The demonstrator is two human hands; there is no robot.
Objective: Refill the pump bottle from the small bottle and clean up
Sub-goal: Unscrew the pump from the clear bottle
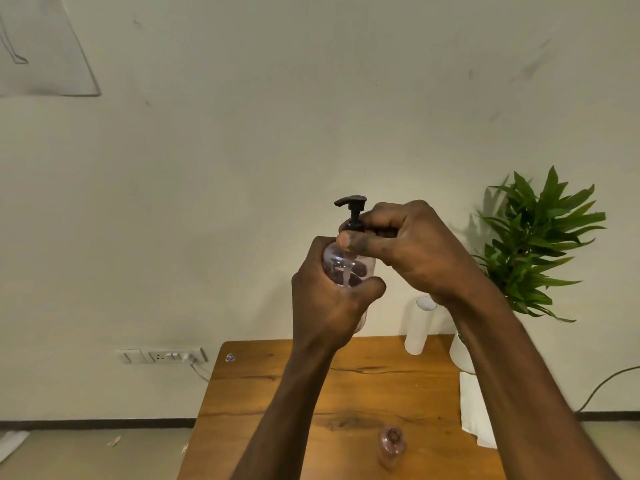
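Pump bottle [348,268] of clear rounded plastic with a black pump head [351,211], held upright in the air above the far edge of a wooden table, at centre frame. Pale dip tube visible inside through the clear wall.

Right hand [412,251], entering from 5 o'clock, fingers pinched closed around the black collar at the bottle's neck, thumb tip pressed against the front of the collar. Pump spout pointing toward 9 o'clock, above the fingers.

Left hand [329,306], entering from 6 o'clock, wrapped firmly around the bottle's body from the near side, thumb curled across its front toward 3 o'clock. Lower part of the bottle hidden behind this hand.

Below the hands, brown wooden table [277,410] with dark grain lines, filling the lower centre. Small clear pinkish bottle [391,445], open at the top, standing on the table at 5 o'clock, well apart from the pump bottle. White folded paper towel [472,407] lying at the table's right edge, partly covered by the right forearm. White cylindrical roll [419,325] standing at the far right corner, at 3 o'clock from the left hand. Just beside it, a white pot [460,351] holding a green leafy plant [540,240], at 3 o'clock in frame.

Behind everything, a plain cream wall. Wall socket strip [162,355] low down at 8 o'clock, with a cable trailing from it.
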